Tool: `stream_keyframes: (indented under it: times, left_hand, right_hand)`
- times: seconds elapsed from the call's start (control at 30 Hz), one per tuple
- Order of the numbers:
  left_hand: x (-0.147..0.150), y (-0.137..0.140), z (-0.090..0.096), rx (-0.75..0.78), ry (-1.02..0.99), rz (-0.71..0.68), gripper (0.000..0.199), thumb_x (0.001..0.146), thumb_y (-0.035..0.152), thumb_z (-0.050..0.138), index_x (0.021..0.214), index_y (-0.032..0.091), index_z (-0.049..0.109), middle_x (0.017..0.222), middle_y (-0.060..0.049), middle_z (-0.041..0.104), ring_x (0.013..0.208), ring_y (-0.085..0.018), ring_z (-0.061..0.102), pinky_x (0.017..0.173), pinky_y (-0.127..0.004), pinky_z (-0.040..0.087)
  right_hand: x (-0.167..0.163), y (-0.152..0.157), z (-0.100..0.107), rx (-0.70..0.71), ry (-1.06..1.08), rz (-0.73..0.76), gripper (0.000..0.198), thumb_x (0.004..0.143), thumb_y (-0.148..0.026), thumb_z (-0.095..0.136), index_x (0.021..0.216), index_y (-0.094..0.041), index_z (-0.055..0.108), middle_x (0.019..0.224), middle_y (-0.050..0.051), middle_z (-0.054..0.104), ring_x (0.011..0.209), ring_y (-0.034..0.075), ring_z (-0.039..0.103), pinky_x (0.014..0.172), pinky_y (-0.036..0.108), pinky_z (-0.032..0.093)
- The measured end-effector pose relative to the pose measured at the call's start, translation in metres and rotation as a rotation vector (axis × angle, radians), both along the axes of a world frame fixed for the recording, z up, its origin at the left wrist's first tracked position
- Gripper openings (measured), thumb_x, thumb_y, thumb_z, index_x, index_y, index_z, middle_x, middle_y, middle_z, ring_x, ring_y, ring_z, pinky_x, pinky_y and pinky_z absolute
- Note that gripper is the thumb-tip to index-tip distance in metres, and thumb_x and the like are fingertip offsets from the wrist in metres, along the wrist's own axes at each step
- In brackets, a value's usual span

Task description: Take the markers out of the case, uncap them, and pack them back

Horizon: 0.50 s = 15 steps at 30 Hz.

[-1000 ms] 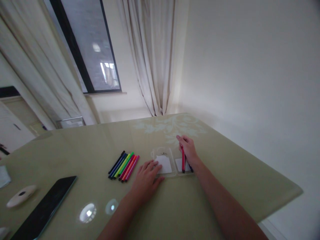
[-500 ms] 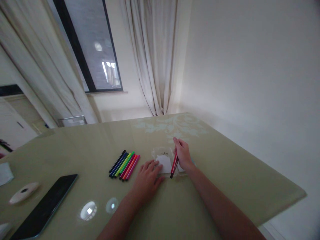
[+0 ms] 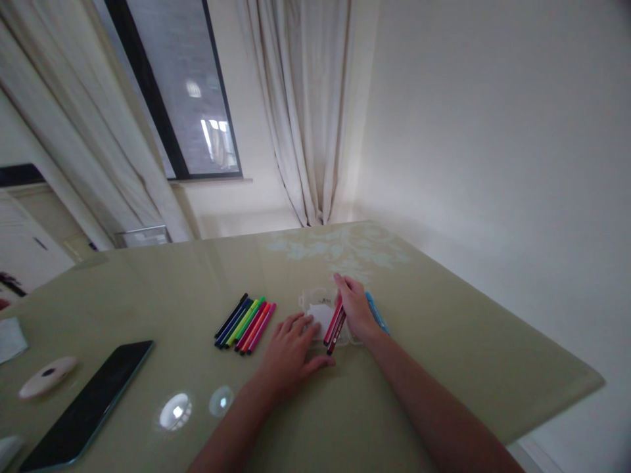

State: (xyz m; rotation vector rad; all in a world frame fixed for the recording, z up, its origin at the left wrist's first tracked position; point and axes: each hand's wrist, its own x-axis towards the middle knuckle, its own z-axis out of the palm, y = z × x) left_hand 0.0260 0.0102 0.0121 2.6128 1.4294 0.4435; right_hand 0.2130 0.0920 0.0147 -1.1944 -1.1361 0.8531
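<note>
My right hand [image 3: 355, 309] is closed around red felt-tip markers [image 3: 334, 328]; two show, dark ends pointing down toward me. They hang over a clear plastic case [image 3: 308, 299] with white paper [image 3: 320, 314] inside, partly covered by both hands. At the case's near left edge rests my left hand [image 3: 290, 351], palm down, fingers spread and thumb stretched toward the red markers. Just right of my right hand lies a light blue marker [image 3: 376, 313], partly behind the wrist. A row of several coloured markers [image 3: 245, 325] lies side by side to the left of my left hand.
A dark tablet [image 3: 91, 404] lies at the table's left, beside a pale oval object [image 3: 48, 378] and a folded white cloth or paper [image 3: 12, 339]. The glossy table [image 3: 468, 355] runs to a corner at right, near a wall [image 3: 503, 164].
My right hand has shifted slightly left, and two red markers now show in it where one showed before. The light blue marker has come into clearer view. My left thumb has stretched outward.
</note>
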Motion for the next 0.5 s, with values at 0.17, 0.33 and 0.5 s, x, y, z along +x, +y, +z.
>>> stream_keyframes:
  times: [0.17,0.33,0.5]
  left_hand:
    - [0.0000,0.0007,-0.0024,0.018,0.008,-0.002,0.067,0.091,0.071,0.056,0.139,0.024,0.060,0.149,-0.010,0.057,0.141,-0.035,0.044,0.115,-0.055,0.039]
    - [0.0010,0.0000,-0.0044,0.021,0.017,0.005,0.067,0.090,0.068,0.061,0.142,0.025,0.058,0.150,-0.010,0.056,0.142,-0.035,0.043,0.115,-0.055,0.038]
    - [0.0021,-0.0014,-0.0026,0.014,0.018,0.004,0.069,0.087,0.066,0.066,0.142,0.025,0.057,0.150,-0.011,0.056,0.142,-0.035,0.042,0.116,-0.056,0.038]
  right_hand:
    - [-0.0002,-0.0014,0.0013,-0.008,-0.062,0.052,0.051,0.090,-0.063,0.057,0.060,-0.024,0.047,0.048,-0.006,0.045,0.044,0.012,0.039,0.046,0.026,0.032]
    - [-0.0010,-0.0058,0.0057,0.018,-0.193,0.116,0.049,0.092,-0.059,0.056,0.059,-0.023,0.046,0.050,-0.005,0.045,0.048,0.013,0.041,0.049,0.027,0.033]
    - [-0.0002,-0.0048,0.0059,0.034,-0.295,0.173,0.049,0.093,-0.056,0.054,0.058,-0.023,0.046,0.051,-0.004,0.043,0.052,0.014,0.040,0.051,0.027,0.030]
